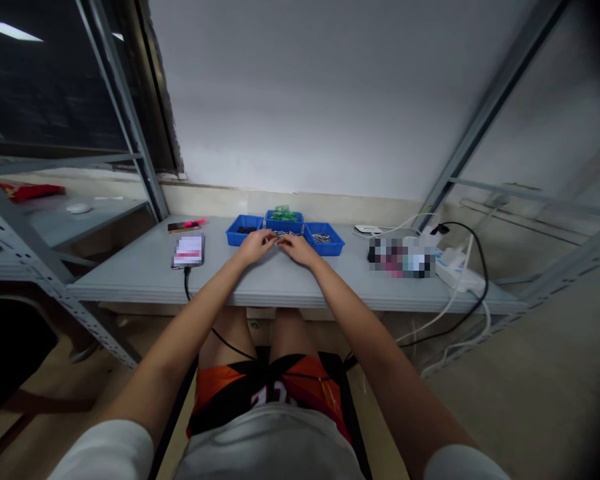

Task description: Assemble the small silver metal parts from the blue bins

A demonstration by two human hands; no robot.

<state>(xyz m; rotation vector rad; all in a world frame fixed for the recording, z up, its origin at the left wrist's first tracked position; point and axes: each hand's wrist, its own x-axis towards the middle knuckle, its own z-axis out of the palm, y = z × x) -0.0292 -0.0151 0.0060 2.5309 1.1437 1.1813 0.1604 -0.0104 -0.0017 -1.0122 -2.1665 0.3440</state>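
My left hand [254, 245] and my right hand [296, 247] meet on the grey table [145, 270], fingertips pinched together over small metal parts [281, 235]. Each hand is closed on something too small to name. Just behind them stand three blue trays: the left one [243, 229] holds dark pieces, the middle one [283, 219] holds green pieces, and the right one [324, 239] holds silvery metal parts.
A phone [189, 251] on a black cable lies to the left, with a pink marker [193, 224] behind it. To the right sit a blurred box [403, 257], a white power strip [455, 267] and looping cables. Metal shelf posts flank the table.
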